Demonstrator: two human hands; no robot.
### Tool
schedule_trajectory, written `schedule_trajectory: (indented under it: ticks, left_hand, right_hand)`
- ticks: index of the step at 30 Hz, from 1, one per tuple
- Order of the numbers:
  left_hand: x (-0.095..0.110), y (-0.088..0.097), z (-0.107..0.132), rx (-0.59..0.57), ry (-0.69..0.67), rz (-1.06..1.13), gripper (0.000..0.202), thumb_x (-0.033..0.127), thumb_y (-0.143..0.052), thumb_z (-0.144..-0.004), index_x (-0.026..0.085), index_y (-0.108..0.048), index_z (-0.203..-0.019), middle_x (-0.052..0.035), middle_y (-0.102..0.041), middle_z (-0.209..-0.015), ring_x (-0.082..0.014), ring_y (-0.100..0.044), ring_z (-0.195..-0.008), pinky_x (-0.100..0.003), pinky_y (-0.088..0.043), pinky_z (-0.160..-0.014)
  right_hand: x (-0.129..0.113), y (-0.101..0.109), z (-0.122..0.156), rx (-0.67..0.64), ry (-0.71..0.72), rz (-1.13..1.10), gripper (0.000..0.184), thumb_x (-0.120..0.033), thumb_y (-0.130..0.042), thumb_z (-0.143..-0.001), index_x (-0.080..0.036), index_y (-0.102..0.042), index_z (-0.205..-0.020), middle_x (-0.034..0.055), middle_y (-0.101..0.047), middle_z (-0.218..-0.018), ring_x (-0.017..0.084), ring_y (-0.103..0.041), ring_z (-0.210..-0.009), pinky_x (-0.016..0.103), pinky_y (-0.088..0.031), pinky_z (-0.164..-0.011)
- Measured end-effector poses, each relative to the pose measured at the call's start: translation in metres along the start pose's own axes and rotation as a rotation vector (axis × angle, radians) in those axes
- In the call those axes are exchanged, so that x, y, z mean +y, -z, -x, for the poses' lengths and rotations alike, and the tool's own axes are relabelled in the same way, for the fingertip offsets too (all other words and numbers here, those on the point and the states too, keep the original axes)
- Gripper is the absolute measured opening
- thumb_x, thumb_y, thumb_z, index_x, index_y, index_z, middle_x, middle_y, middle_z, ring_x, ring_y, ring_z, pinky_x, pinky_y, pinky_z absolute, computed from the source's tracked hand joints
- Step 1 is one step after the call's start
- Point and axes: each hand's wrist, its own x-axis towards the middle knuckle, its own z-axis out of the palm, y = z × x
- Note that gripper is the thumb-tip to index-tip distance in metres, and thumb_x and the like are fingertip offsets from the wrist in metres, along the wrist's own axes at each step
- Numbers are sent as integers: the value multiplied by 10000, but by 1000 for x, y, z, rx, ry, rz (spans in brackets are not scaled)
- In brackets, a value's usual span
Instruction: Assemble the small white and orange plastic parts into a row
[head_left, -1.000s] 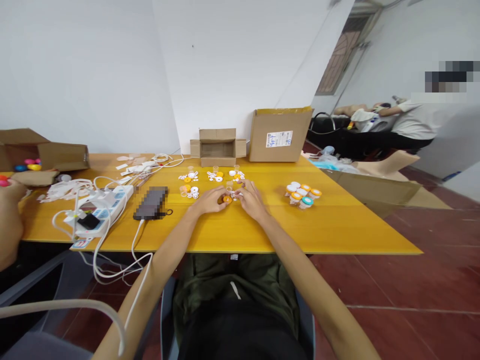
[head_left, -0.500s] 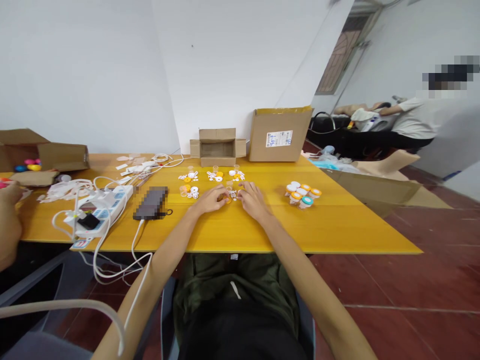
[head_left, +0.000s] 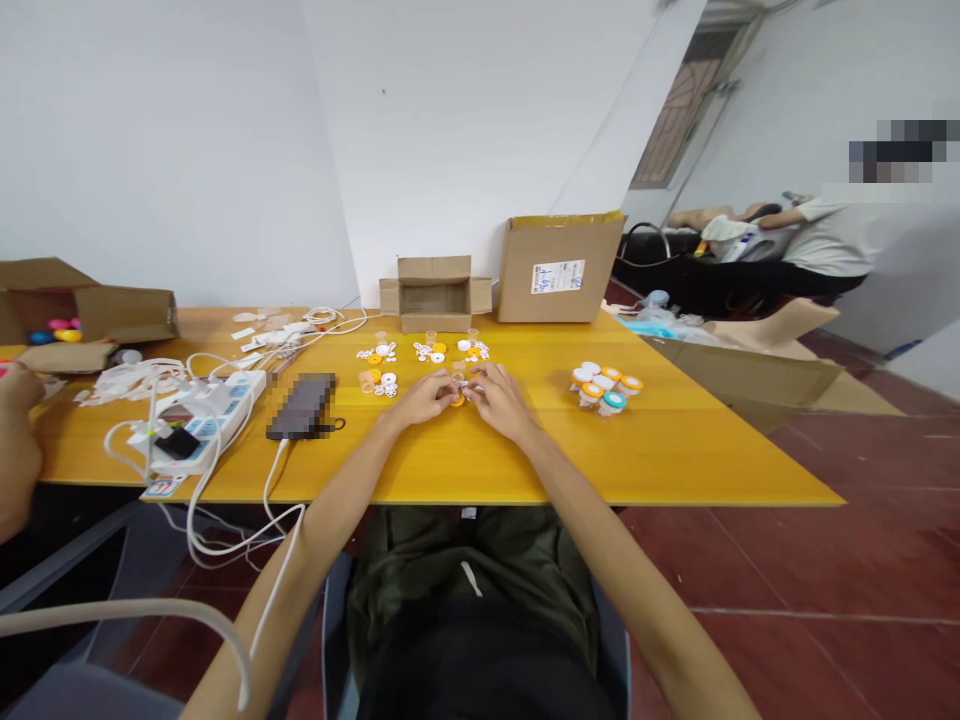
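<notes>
My left hand [head_left: 426, 399] rests on the table with its fingers closed at the edge of a small orange cap [head_left: 457, 401]. Facing it, my right hand [head_left: 501, 402] is bent over the same spot, fingertips pinched together by small white parts [head_left: 463, 385] too tiny to make out. Just behind the fingertips stands a small clear cup [head_left: 459, 369]. Further back lie little groups of clear cups, white pieces and orange caps, one with an orange disc [head_left: 375, 358]. To the left is another clear cup [head_left: 367, 381] beside white discs [head_left: 388, 380].
Capped clear containers, one with a teal lid [head_left: 613, 401], stand right of my hands. A small open carton [head_left: 435, 298] and a larger box [head_left: 562, 270] stand behind. A phone [head_left: 304, 405] and power strip [head_left: 217, 425] with cables lie left. A co-worker's hand [head_left: 19, 395] is at far left.
My right hand has shifted slightly left, its fingertips now closer to the orange cap and my left hand. The clear cup behind the fingers shows more plainly.
</notes>
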Motion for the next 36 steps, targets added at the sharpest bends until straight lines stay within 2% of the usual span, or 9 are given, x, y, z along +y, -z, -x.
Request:
schedule_trajectory:
  ticks: [4, 8, 17, 36]
  left_hand:
    - [-2, -2, -2, 34, -23, 64, 114, 212, -591, -881, 179, -653, -791, -13, -594, -820, -163, -546, -769, -299, -486, -766]
    - [0, -2, -2, 29, -17, 100, 113, 201, -600, -870, 176, -648, -772, -14, -611, -831, -167, -565, -798, -308, -485, -790]
    - [5, -1, -2, 28, -4, 112, 91, 154, -604, -830, 177, -640, -750, -12, -615, -823, -161, -568, -780, -296, -485, -768]
    - [3, 0, -2, 75, -5, 78, 124, 171, -615, -827, 178, -729, -780, -18, -642, -818, -146, -565, -742, -293, -500, -752]
  right_hand:
    - [-4, -1, 0, -23, 37, -81, 106, -329, -647, -928, -253, -682, -994, 92, -663, -1113, 279, -587, -1077, 456, -491, -964]
    - [-9, 0, -1, -97, 21, -130, 153, -366, -681, -913, -243, -666, -1002, 66, -678, -985, 250, -600, -961, 394, -500, -873]
    - [-10, 1, -1, -138, -32, -202, 153, -268, -714, -871, -243, -676, -1016, 52, -713, -998, 235, -629, -948, 357, -506, -827]
    - [-9, -4, -3, -114, -72, -251, 161, -236, -751, -830, -243, -708, -985, 44, -736, -983, 226, -658, -922, 359, -542, -820]
